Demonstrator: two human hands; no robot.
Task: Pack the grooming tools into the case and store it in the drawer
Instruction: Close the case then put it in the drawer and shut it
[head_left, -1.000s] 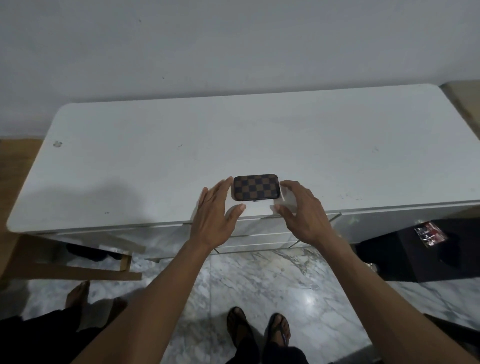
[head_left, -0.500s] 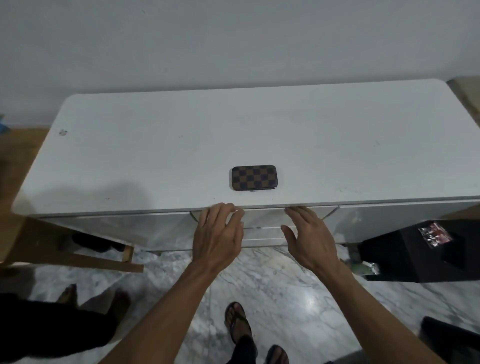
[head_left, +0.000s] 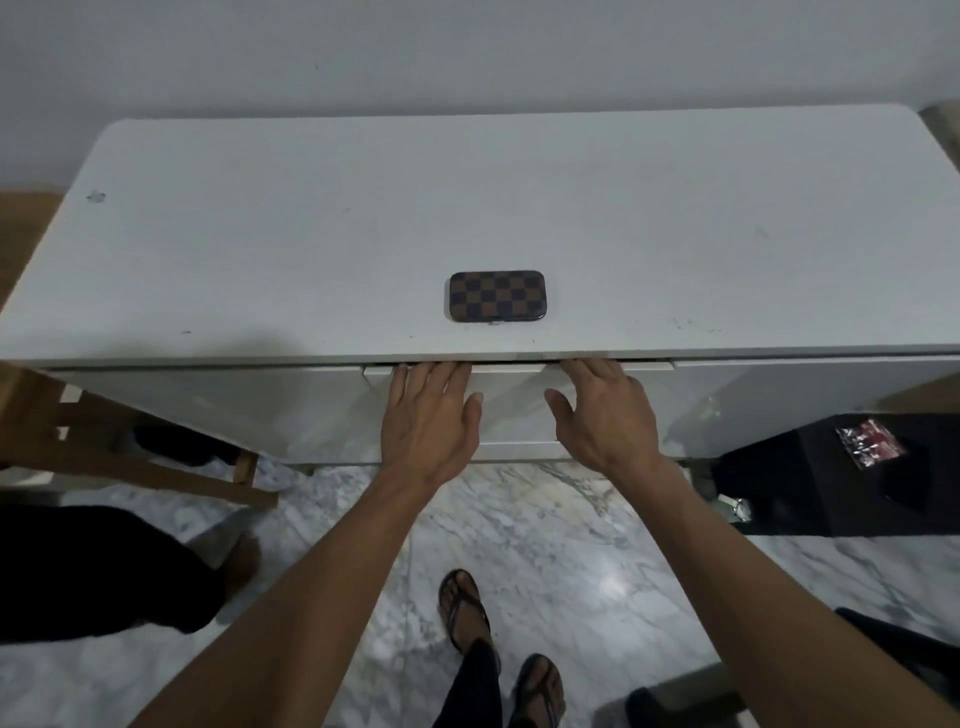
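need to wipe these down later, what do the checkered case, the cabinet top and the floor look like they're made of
Checkered case: likely faux leather or printed vinyl over a hard shell; brown and dark squares, rounded corners, slight sheen.
Cabinet top: white painted or laminated board, matte, with small scuffs and specks.
Floor: polished marble or marble-look tile; grey veining and a bright reflected glare.

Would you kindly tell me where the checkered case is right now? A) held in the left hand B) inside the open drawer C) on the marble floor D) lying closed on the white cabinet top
D: the checkered case lies closed on the cabinet top, while both hands reach under its front edge at the drawer.
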